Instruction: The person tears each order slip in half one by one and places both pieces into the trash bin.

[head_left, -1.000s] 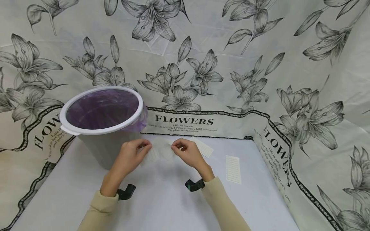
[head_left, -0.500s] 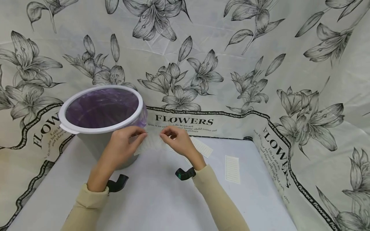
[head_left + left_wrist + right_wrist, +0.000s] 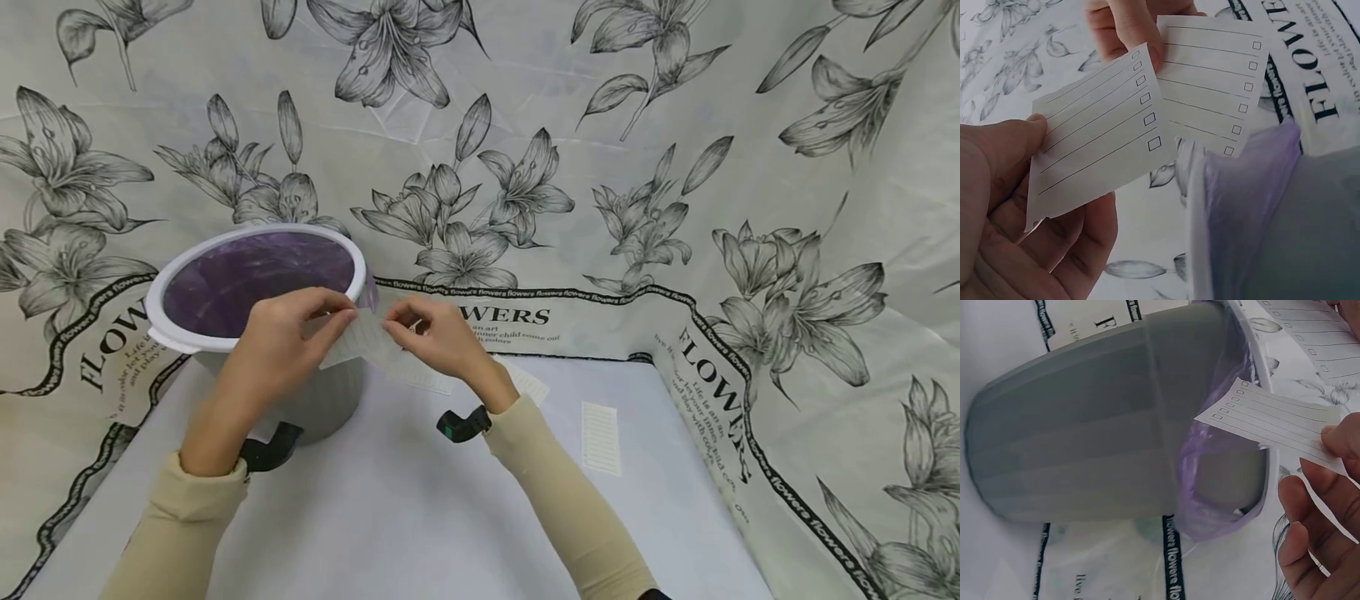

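Note:
My left hand (image 3: 279, 343) pinches a torn piece of lined checklist paper (image 3: 1097, 131) between thumb and fingers. A second torn piece of checklist paper (image 3: 1279, 419) is pinched by my right hand (image 3: 444, 335). Both pieces have ruled lines and a column of small tick boxes, and in the left wrist view one overlaps the other. The hands are raised close together at the right side of a grey trash bin (image 3: 322, 410), with a white rim and a purple bag (image 3: 1191, 475) inside. The left hand covers part of the rim in the head view.
Several lined paper slips lie on the white table: one slip (image 3: 602, 437) at the right, another slip (image 3: 531, 387) partly behind the right forearm, and one slip (image 3: 429, 382) below the right hand. A flower-printed cloth (image 3: 510, 208) hangs behind and along the sides.
Both hands have moved up and to the left with the paper, from above the table to beside the bin's rim. The bin and the loose slips at the right stay put.

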`<state>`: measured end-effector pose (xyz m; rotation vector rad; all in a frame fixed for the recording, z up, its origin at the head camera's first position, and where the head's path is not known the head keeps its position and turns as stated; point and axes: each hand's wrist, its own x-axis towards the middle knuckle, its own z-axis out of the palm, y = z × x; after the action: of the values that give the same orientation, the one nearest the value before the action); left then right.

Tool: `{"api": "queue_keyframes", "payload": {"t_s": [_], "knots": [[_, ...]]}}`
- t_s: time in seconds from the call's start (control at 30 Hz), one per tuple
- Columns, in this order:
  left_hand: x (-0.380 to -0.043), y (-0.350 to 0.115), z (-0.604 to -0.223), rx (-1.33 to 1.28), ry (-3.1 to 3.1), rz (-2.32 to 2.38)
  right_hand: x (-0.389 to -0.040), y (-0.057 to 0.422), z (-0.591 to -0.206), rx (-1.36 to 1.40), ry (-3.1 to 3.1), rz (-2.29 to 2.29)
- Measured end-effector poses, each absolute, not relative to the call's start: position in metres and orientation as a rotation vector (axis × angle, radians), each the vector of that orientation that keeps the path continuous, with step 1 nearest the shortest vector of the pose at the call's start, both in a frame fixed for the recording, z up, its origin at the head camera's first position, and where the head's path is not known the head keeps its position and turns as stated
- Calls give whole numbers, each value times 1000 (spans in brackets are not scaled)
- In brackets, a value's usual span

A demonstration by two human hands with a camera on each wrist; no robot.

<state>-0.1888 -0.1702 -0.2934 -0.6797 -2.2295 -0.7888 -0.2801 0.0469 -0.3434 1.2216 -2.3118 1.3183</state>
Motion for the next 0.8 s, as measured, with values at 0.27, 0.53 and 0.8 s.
{"api": "queue_keyframes", "payload": {"t_s": [0.27, 0.53, 0.8], "knots": [[-181, -183, -276, -675, -2223, -712, -283, 32, -315, 1314, -2272, 1267], [-174, -200, -265, -674, -2187, -635, -287, 15, -285, 1415, -2243, 1176], [-169, -222, -258, -613, -2100, -607, -288, 0, -258, 1459, -2199, 1123]]}}
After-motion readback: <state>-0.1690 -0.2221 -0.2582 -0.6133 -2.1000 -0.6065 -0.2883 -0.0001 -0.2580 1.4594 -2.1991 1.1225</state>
